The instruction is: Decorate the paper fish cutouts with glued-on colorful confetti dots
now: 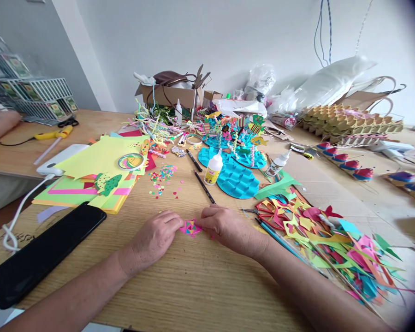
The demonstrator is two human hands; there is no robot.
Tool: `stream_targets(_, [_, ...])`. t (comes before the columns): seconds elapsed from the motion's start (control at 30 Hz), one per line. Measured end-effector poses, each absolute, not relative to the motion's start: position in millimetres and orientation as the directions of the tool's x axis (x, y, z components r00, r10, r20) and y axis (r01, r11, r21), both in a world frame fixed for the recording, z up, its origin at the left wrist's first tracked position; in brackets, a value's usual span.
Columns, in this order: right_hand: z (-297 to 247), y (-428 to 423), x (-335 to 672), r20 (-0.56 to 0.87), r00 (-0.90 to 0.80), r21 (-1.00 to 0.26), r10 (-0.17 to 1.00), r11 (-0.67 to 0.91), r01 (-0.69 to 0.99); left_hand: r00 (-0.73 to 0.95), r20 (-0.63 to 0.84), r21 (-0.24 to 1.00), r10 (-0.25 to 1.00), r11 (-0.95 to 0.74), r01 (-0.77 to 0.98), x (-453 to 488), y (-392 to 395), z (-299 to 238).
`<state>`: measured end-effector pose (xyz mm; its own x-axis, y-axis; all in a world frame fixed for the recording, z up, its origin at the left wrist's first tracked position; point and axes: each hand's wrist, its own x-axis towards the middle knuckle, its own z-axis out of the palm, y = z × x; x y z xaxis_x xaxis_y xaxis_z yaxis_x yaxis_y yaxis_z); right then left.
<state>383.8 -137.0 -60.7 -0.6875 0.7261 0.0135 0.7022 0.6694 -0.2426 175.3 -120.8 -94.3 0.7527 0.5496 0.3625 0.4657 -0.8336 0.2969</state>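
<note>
A small pink paper cut-out [190, 228] covered with little blue, yellow and green triangles lies low over the wooden table in front of me. My left hand [161, 234] has its left edge between thumb and fingers. At its right edge, the fingers of my right hand [223, 226] are pinched together on it. Beyond the hands lie a black pencil [204, 186] and a black marker [194, 161]. A white glue bottle [213, 168] stands upright beside a blue scalloped board [237, 179]. Loose confetti bits [163, 174] are scattered left of the pencil.
Coloured paper sheets [100, 154] and a black phone [46, 253] lie at left. Paper scraps [318, 221] with red-handled scissors [268, 216] are heaped at right. Egg trays [349, 121] are stacked farther back. Another person's hand [3, 123] rests at far left, near a yellow glue gun [53, 133].
</note>
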Motion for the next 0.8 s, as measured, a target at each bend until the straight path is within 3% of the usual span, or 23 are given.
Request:
stream_targets(0.37, [-61.5,-135.6,388.9,0.067,-0.675,-0.303,0.735,0.659,0.688,0.750,0.374,0.271,0.545,-0.838,0.474,174.2,-120.5,-95.1])
stream_targets(0.8, [-62.3,-136.7,384.3,-0.006,-0.682,-0.220,0.732,0.664,0.715,0.757,0.369,0.251,0.539,-0.842,0.478,175.4,-121.2,-94.1])
